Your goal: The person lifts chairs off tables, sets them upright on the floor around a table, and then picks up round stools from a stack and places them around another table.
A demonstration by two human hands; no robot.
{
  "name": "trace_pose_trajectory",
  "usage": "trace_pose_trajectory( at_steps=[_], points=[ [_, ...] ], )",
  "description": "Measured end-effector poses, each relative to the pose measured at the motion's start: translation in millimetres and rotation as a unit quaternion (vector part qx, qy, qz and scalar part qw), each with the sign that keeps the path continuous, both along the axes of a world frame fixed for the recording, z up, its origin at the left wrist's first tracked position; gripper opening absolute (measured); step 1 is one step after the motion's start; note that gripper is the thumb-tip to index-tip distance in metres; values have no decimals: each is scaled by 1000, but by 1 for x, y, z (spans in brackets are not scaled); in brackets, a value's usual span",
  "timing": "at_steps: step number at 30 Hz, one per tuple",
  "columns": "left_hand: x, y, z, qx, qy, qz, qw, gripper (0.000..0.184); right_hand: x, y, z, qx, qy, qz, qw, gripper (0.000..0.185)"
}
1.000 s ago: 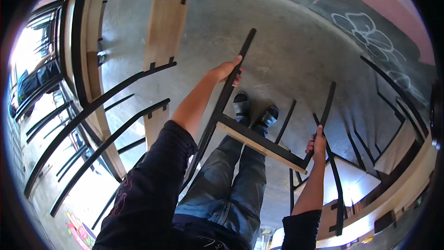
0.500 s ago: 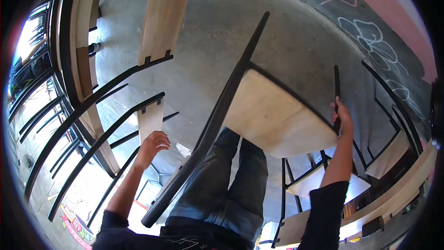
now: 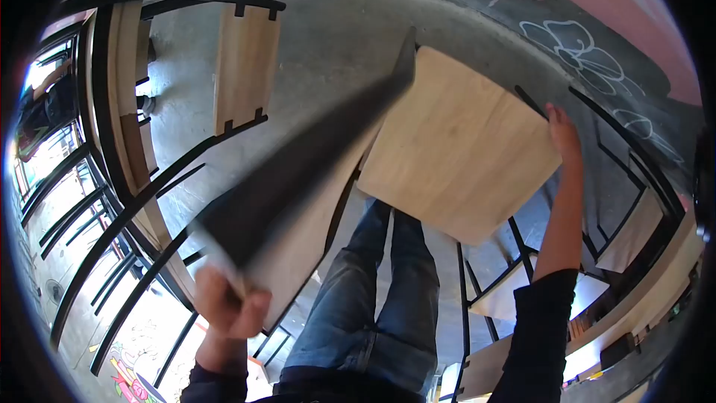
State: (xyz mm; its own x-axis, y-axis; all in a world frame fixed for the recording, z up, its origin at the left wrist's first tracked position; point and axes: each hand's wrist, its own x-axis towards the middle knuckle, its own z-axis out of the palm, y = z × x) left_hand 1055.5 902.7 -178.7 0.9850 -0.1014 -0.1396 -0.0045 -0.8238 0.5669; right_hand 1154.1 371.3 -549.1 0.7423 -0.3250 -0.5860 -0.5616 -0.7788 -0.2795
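Observation:
A chair with a pale wooden seat [image 3: 462, 142] and a black metal frame is tilted in front of my legs. Its thick black post [image 3: 298, 172] slants up close to the camera, smeared by motion. Below the near end of that post, my left hand [image 3: 231, 304] has its fingers curled in a grip on the chair; the exact contact is partly hidden. My right hand [image 3: 564, 134] is closed at the seat's right edge, around the frame there, with some fingers hidden behind it. A wooden panel, seemingly the backrest [image 3: 306, 235], shows beneath the post.
Another chair with a wooden panel [image 3: 247, 67] stands at the upper left, beside a long wood-and-black table edge [image 3: 123, 89]. More chairs [image 3: 634, 231] stand at the right. A wall with chalk flower drawings [image 3: 589, 52] runs along the back. A person [image 3: 56, 104] is at the far left.
The chair has tipped, so its seat faces me more fully and the post's near end has risen. My left hand, open and apart before, has closed on the chair. My right hand has moved up.

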Motion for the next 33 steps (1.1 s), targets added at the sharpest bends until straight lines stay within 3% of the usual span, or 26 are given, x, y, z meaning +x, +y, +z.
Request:
trace_pose_trajectory(
  at_steps=[1,4,6,8,10,11,13,14,15,17,18,20,24,27,29,31,33],
  points=[
    [33,-25,-4,-85,-1,37,996,60,4,13,16,-27,-22,-2,999,61],
    [92,-61,-20,-87,-82,-34,992,46,-29,46,27,-148,-332,-4,931,56],
    [115,-76,-19,-105,-69,-44,991,43,-67,78,35,-168,-409,-32,896,53],
    [127,-85,-18,-165,-17,23,986,40,-121,122,40,-115,-383,-83,913,54],
    [132,-87,-20,-170,-46,11,984,38,-173,177,63,8,-331,-160,930,53],
    [134,-86,-21,-172,-37,7,984,38,-193,209,87,111,-309,-241,913,50],
    [133,-83,-17,-156,-21,2,988,38,-230,262,124,159,-214,-347,899,47],
    [134,-82,-15,-139,-20,-3,990,38,-250,274,140,314,-51,-469,824,48],
    [136,-82,-13,-123,-21,-9,992,38,-258,286,152,455,112,-551,690,48],
    [141,-82,-10,-91,-130,-65,985,41,-236,302,237,599,271,-490,573,51],
    [142,-80,-7,-77,-182,-94,976,43,-224,309,255,594,247,-474,601,52],
    [140,-69,4,-44,-241,-262,934,42,-206,327,278,578,207,-450,648,55],
    [141,-75,2,-33,-291,-475,830,36,-179,364,295,569,185,-524,606,59],
    [139,-79,-7,-11,-225,-520,824,27,-173,408,288,558,74,-592,577,58],
    [138,-83,-10,-6,-237,-513,825,19,-181,440,238,614,55,-637,464,52],
    [136,-83,-6,-7,-244,-518,820,16,-171,461,270,695,-9,-646,315,49],
    [136,-96,-3,1,-253,-522,814,13,-168,469,277,702,-45,-652,284,47]
  ],
)
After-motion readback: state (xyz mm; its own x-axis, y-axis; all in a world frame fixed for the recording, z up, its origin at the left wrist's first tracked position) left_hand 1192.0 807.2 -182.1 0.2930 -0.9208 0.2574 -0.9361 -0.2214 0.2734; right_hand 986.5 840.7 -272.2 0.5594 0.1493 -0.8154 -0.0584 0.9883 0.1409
